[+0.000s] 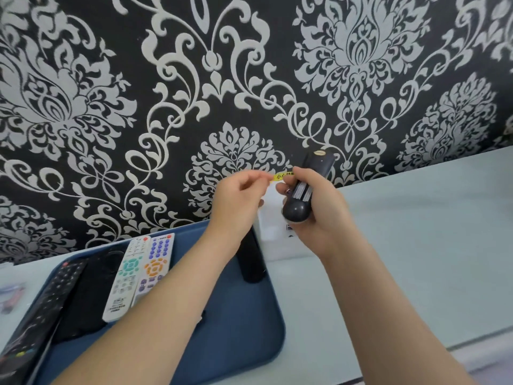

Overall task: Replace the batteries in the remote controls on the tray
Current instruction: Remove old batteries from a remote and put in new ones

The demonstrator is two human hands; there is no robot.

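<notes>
Our right hand (319, 218) grips the dark remote (296, 211); left hand (236, 195) pinches a yellow battery (280, 177) — likely light, slick, best held mid-barrel.

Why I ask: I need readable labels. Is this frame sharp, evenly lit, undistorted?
Head view: soft even light, faint shadows; wide-angle distortion bows the table along its back edge; print on the yellow piece in the left hand is partly legible; the black remote at the left edge is smeared.

Dark remote (302, 190) upright in right hand (322, 220), battery bay open, yellow battery (279, 177) pinched in left hand (238, 195) just beside it, two white remotes (127, 276) and black remote (41, 309) flat on blue tray (244, 329)
</notes>
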